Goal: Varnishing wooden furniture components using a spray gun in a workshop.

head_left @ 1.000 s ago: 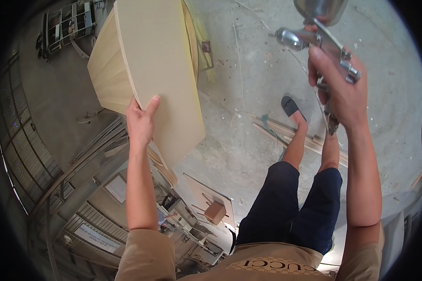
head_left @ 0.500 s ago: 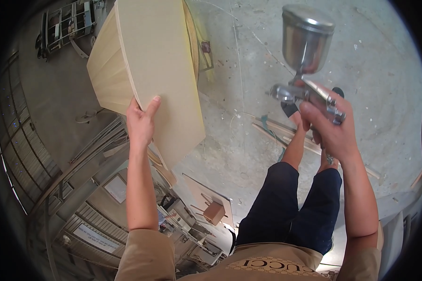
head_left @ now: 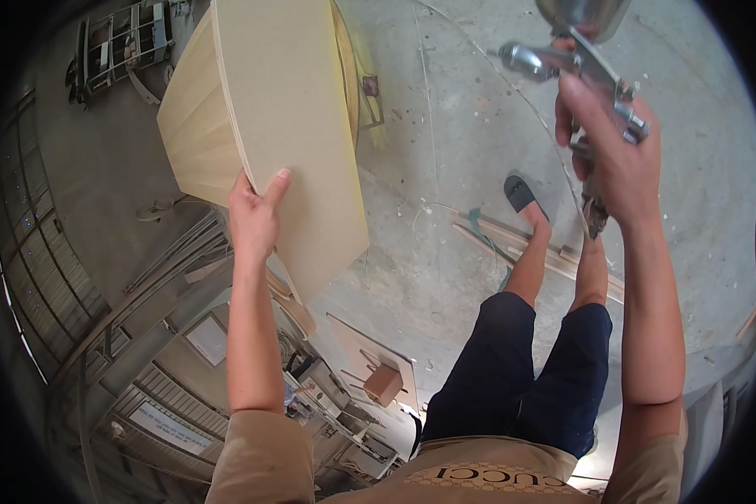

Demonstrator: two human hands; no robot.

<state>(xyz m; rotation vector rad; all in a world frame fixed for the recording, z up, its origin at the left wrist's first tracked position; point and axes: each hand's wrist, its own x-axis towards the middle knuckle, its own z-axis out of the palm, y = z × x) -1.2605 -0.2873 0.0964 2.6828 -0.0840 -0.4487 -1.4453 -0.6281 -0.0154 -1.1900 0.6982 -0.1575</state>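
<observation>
A large pale wooden piece [head_left: 298, 109] stands at the upper left, with a flat panel on its near side, a plywood edge and a slatted side. My left hand [head_left: 255, 220] grips that plywood edge, thumb on the panel face and fingers behind it, partly hidden. Yellowish colour runs along the panel's right border. At the upper right my right hand [head_left: 622, 164] is wrapped round a metal spray gun [head_left: 592, 71]. The gun's nozzle points left, apart from the wood, and its silver cup is cut off by the top edge of the picture. A thin hose trails near its handle.
Wooden strips [head_left: 521, 252] and a green strap lie on the concrete floor [head_left: 445, 277] by my feet. A board with a brown block [head_left: 383, 385] is at lower centre. Long stacked strips [head_left: 172, 252] lie left of my arm. A metal-framed cart [head_left: 126, 50] stands at far left.
My right hand has carried the spray gun up and to the right, away from the panel, so its cup now leaves the picture. My left hand keeps its hold.
</observation>
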